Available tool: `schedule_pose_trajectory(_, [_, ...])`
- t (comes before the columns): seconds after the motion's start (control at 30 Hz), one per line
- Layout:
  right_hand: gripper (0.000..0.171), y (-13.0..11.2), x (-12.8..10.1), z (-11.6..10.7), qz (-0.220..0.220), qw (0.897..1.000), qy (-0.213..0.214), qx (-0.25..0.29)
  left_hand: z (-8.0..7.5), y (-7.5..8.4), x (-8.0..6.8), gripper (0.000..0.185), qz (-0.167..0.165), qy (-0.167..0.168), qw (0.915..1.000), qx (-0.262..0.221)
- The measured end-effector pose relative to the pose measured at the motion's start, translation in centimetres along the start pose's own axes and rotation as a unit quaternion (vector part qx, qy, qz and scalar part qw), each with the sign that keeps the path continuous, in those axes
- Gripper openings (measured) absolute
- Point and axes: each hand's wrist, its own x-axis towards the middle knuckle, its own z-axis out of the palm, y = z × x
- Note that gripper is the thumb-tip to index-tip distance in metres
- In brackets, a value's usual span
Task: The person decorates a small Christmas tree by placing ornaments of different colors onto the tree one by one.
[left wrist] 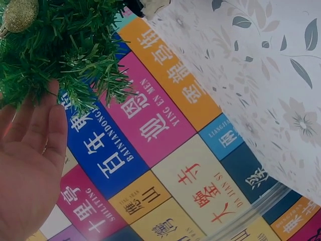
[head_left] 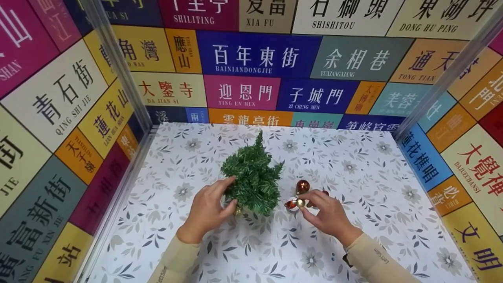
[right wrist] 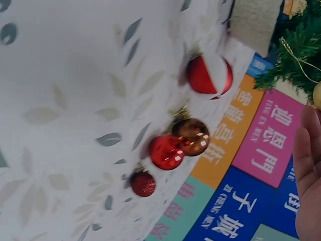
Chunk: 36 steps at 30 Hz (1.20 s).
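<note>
A small green artificial Christmas tree (head_left: 255, 181) stands on the table. My left hand (head_left: 210, 206) is at its left side, its fingertips among the branches. In the left wrist view those fingertips are partly hidden by green needles. A gold glitter ball (left wrist: 20, 15) hangs on the tree near that hand. To the right of the tree, my right hand (head_left: 328, 212) pinches a small gold Christmas ball (head_left: 300, 203) between thumb and finger. A gold string loop (right wrist: 296, 57) rises from this ball, close to the branches in the right wrist view.
On the table near my right hand lie a red-and-white ball (right wrist: 198, 75), a copper ball (right wrist: 193, 135), a shiny red ball (right wrist: 165, 151) and a dark red one (right wrist: 143, 184). A burlap-covered base (right wrist: 256, 22) supports the tree. Colourful sign-covered walls (head_left: 255, 55) enclose the floral-patterned tabletop (head_left: 165, 239).
</note>
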Motion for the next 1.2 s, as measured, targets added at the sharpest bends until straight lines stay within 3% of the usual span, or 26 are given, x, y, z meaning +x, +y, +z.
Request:
schedule_pose_trajectory(0.8, [0.037, -5.1, 3.3, 0.6, -0.054, 0.992, 0.022, 0.114, 0.1, 0.6, 0.3, 0.060, -0.007, 0.020, 0.9994, 0.027])
schedule_pose_trajectory(1.03, [0.037, -5.6, 3.5, 1.0, -0.055, 0.990, 0.023, 0.124, 0.2, 1.0, 0.5, 0.055, 0.006, 0.080, 0.9957, 0.045])
schedule_pose_trajectory(1.2, [0.037, -5.9, 3.7, 1.3, -0.054, 0.989, 0.026, 0.136, 0.6, 1.8, 1.1, 0.047, 0.056, 0.114, 0.9909, 0.044])
